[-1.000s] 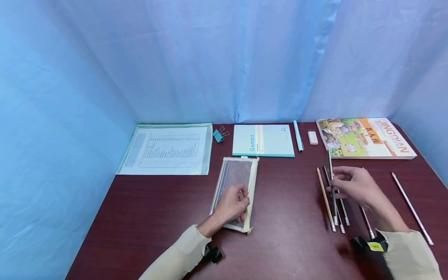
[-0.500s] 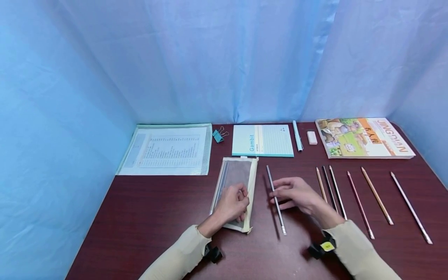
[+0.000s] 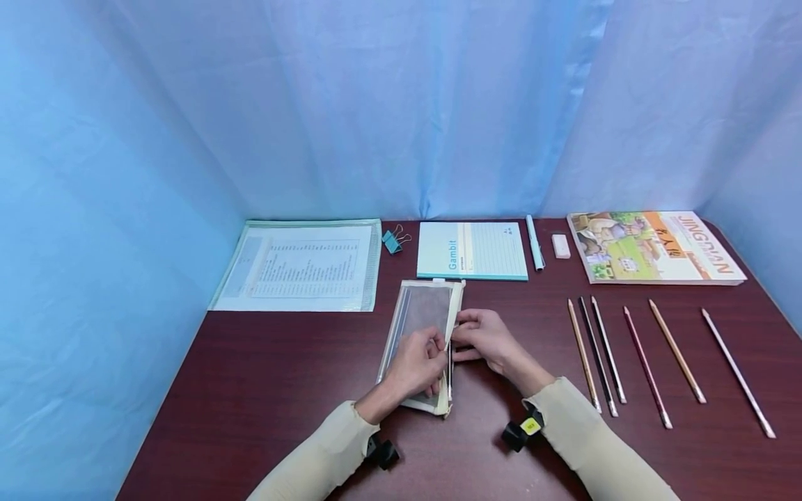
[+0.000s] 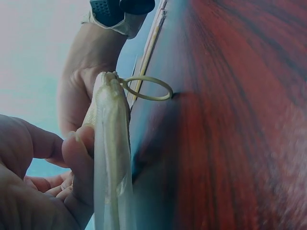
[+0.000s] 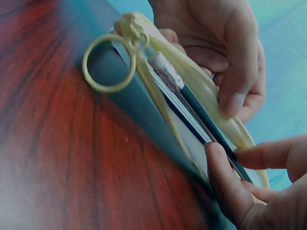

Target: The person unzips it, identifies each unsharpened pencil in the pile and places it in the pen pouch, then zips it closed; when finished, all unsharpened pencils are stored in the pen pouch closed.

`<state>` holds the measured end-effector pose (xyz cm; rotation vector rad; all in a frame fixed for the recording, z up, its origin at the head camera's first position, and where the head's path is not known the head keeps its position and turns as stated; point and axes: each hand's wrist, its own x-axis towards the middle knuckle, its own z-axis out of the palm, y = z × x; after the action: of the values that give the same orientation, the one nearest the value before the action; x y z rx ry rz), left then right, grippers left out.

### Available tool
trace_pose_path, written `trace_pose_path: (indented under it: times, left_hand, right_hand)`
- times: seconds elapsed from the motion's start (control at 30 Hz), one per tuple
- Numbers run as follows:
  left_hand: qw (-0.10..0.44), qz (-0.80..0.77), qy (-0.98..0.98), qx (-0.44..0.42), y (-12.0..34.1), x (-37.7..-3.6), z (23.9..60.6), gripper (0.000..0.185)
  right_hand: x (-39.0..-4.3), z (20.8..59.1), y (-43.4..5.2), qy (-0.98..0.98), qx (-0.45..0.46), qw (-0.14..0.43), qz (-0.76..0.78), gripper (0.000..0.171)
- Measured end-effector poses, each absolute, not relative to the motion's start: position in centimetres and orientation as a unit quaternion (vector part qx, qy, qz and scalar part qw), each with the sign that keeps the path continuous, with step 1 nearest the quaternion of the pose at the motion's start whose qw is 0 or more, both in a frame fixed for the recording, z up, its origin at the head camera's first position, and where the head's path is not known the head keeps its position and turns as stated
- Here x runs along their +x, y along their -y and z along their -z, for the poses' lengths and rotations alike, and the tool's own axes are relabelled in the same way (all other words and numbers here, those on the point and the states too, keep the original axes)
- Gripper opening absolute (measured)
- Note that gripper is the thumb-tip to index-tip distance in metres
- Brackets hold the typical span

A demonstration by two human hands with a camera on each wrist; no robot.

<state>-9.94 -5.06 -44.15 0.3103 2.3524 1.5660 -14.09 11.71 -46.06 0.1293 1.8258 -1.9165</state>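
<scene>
Carefully does it: the left hand (image 3: pixel 418 363) grips the mesh pencil case (image 3: pixel 421 314) at the table's middle, holding its mouth apart, while the right hand (image 3: pixel 481 335) pinches a pencil (image 5: pixel 192 103) sliding inside; best keep it level with the opening. Farther right, the notepad (image 3: pixel 471 250) reads "Gambit", the book (image 3: pixel 654 247) "JINGDIAN".

We read "Gambit" in blue letters on the cover of the light blue notebook (image 3: pixel 472 251), running sideways along its left part. On the picture book (image 3: pixel 654 247) at the far right we make out "JINGDIAN" in pale capitals on its orange band. The sheet inside the clear folder (image 3: pixel 301 265) carries rows of print too small to read.
</scene>
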Motion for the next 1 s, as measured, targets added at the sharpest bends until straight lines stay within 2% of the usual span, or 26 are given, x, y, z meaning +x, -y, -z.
trace_pose_path:
  times: [0.17,0.37,0.63,0.73,0.87,1.0]
  left_hand:
    - [0.148,-0.541,-0.821,0.110,5.1,-9.9,44.2,0.006]
    - [0.150,-0.538,-0.822,0.108,5.0,-9.9,44.1,0.008]
    - [0.142,-0.543,-0.820,0.111,4.8,-9.9,44.4,0.008]
    - [0.142,-0.546,-0.818,0.111,4.8,-9.8,44.4,0.008]
    - [0.142,-0.543,-0.820,0.112,4.9,-9.7,44.4,0.009]
    - [0.143,-0.542,-0.821,0.114,5.0,-9.7,44.4,0.009]
  right_hand:
    - [-13.8,45.8,-11.1,-0.670,0.057,0.229,0.704,0.052]
    - [-13.4,45.3,-11.4,-0.686,0.048,0.243,0.684,0.039]
    - [-12.2,43.6,-14.0,-0.721,0.023,0.236,0.651,0.036]
    - [-11.8,42.6,-16.2,-0.751,0.009,0.203,0.628,0.036]
    - [-11.5,40.9,-20.3,-0.817,-0.004,0.122,0.564,0.035]
    - [-11.4,40.1,-25.1,-0.868,0.020,0.050,0.494,0.035]
